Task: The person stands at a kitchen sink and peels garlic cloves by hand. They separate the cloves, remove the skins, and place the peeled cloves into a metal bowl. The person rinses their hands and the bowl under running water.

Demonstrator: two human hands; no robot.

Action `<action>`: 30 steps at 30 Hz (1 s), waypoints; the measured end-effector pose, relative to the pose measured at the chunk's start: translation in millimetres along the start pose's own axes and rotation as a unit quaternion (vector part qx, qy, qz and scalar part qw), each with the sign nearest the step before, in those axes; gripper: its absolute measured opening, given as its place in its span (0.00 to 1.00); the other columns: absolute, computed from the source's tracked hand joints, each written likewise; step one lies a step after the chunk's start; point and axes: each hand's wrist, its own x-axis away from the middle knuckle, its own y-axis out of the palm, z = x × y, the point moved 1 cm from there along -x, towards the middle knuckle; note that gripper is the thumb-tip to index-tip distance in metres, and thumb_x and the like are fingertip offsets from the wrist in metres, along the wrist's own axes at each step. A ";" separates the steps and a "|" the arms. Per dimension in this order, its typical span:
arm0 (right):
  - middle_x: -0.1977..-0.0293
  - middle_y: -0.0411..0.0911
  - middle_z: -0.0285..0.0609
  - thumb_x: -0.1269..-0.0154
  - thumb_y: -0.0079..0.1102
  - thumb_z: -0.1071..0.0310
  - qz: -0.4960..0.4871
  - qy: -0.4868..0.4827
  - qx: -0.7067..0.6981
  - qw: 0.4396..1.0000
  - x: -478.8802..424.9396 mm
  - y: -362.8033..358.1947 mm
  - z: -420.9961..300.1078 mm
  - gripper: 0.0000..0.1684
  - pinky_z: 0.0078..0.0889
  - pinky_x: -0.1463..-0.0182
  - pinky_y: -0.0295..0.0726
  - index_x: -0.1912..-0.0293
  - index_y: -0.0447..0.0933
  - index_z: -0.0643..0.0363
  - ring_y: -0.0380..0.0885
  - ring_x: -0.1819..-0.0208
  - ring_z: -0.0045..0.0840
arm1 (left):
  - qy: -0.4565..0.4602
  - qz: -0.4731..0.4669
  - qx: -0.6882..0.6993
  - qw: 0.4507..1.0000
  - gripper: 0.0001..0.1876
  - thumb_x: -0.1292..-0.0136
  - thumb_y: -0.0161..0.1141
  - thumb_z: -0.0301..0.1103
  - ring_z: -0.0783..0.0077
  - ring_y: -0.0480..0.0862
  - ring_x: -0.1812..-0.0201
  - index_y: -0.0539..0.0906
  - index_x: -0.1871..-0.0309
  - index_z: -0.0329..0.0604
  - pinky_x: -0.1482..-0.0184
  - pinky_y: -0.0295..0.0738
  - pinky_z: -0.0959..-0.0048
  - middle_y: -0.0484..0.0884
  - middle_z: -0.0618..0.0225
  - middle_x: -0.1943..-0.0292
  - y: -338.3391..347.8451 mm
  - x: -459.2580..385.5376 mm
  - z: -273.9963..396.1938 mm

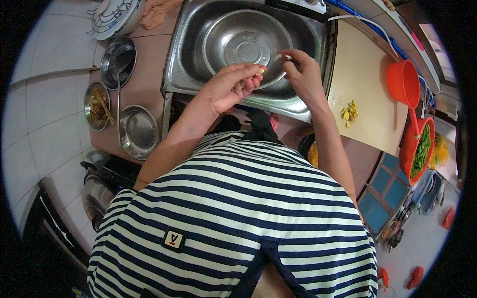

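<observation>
Over the sink, my left hand is palm up and pinches a small pale yellow piece, which looks like a garlic clove. Its other fingers curl over something I cannot make out. To its right, my right hand has thumb and fingers drawn together around a small whitish bit, blurred and possibly peel. Below both hands a wide stainless steel basin rests in the steel sink. The basin's bottom looks wet.
At right, yellow chopped pieces lie on a cutting board. Beyond are a red dipper and a red basket of green leaves. At left stand a steel bowl, a pan with a ladle and a food bowl with chopsticks.
</observation>
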 end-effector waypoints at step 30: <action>0.61 0.78 0.46 0.33 0.48 0.68 -0.089 0.169 -0.517 0.834 13.4 -6.8 -5.8 0.08 0.22 0.59 0.78 0.58 0.72 0.62 0.78 0.63 0.24 | -0.032 -0.051 0.083 0.995 0.31 0.27 0.37 0.48 0.49 0.75 0.43 0.68 0.44 0.19 0.38 0.71 0.59 0.74 0.40 0.47 -4.8 0.9 2.6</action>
